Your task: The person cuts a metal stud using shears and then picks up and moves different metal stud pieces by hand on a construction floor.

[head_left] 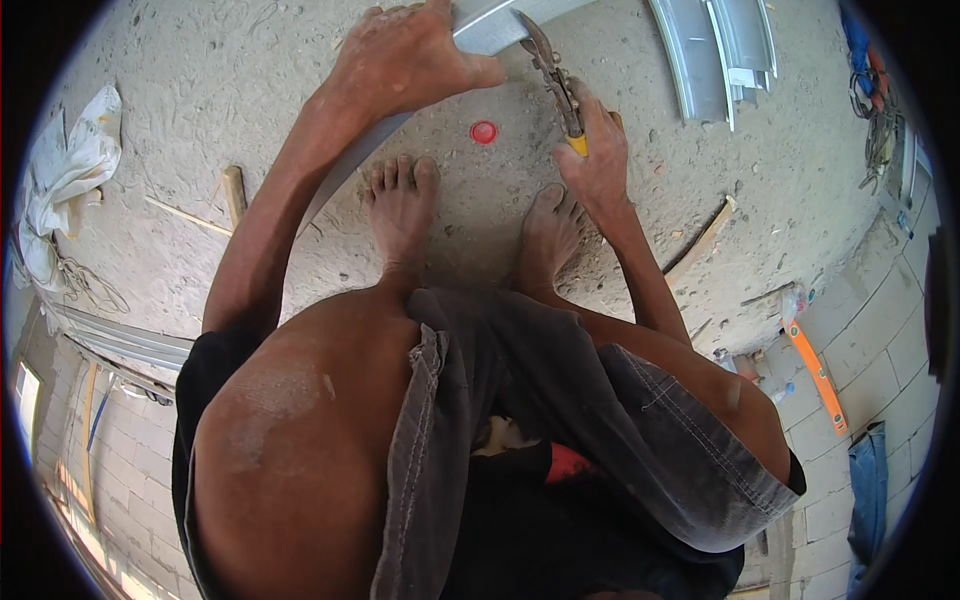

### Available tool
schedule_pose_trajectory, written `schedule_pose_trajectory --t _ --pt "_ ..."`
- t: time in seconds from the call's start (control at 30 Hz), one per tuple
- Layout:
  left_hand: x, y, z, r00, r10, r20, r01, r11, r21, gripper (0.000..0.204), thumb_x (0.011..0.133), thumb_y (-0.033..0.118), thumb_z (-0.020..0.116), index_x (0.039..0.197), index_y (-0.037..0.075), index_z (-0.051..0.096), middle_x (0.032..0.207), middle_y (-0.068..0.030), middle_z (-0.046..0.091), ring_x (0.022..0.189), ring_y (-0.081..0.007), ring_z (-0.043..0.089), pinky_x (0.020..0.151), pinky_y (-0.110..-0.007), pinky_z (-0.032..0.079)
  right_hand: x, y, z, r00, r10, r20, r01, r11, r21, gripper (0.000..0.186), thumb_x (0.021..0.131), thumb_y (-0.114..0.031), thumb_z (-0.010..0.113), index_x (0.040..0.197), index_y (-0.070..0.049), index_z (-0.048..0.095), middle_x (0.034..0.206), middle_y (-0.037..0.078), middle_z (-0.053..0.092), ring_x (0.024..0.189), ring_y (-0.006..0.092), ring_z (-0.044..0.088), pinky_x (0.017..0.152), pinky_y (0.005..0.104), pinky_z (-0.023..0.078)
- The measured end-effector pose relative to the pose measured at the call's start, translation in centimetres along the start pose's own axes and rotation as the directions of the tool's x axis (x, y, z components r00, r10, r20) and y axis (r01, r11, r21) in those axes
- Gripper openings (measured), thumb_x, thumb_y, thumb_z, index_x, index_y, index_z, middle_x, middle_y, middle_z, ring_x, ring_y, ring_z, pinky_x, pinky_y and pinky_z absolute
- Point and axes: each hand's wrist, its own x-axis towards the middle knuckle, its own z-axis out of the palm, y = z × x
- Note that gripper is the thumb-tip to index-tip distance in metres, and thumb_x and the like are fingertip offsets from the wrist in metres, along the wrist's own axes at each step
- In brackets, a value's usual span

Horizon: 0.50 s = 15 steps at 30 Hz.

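A long galvanized metal channel [490, 27] runs from the top edge down to the left, passing under my left forearm. My left hand [400, 62] grips it from above, with the thumb stretched out to the right and the fingertips partly out of sight. In my right hand [597, 150] is a pair of tin snips [552, 75], closed around the yellow handle. The dark jaws of the snips are at the near edge of the channel; whether they bite into the metal I cannot tell. My bare feet [402, 200] stand on the dusty floor below.
More metal channels [700, 60] lie at the upper right. A red round cap [484, 132] sits between the feet. Wood strips [702, 238] are on the floor. An orange spirit level [817, 378] leans by the block wall at right, and a white sack [80, 160] lies at left.
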Motion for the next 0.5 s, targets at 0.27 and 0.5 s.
schedule_pose_trajectory --t 0.27,0.5 --pt "0.5 -1.4 1.3 0.997 0.069 -0.039 -0.066 0.995 0.072 0.071 0.065 0.049 0.062 0.115 -0.001 0.057 0.082 -0.0224 0.067 0.077 -0.033 0.068 0.071 -0.045 0.055 -0.4 -2.1 -0.5 0.994 0.08 0.07 -0.077 0.996 -0.044 0.058 0.065 -0.007 0.058 0.123 -0.001 0.051 0.122 0.018 0.05 0.116 0.0367 0.046 0.097 0.0476 0.039" --pt "0.2 -1.0 0.5 0.996 0.039 0.086 -0.043 0.998 0.045 0.071 0.066 0.05 0.06 0.118 0.002 0.057 0.083 -0.0219 0.067 0.079 -0.0321 0.068 0.073 -0.047 0.054 0.2 -1.6 -1.2 0.987 -0.148 0.063 0.159 0.962 -0.221 0.061 0.065 -0.004 0.058 0.124 -0.001 0.047 0.116 0.021 0.052 0.111 0.04 0.048 0.093 0.0474 0.042"
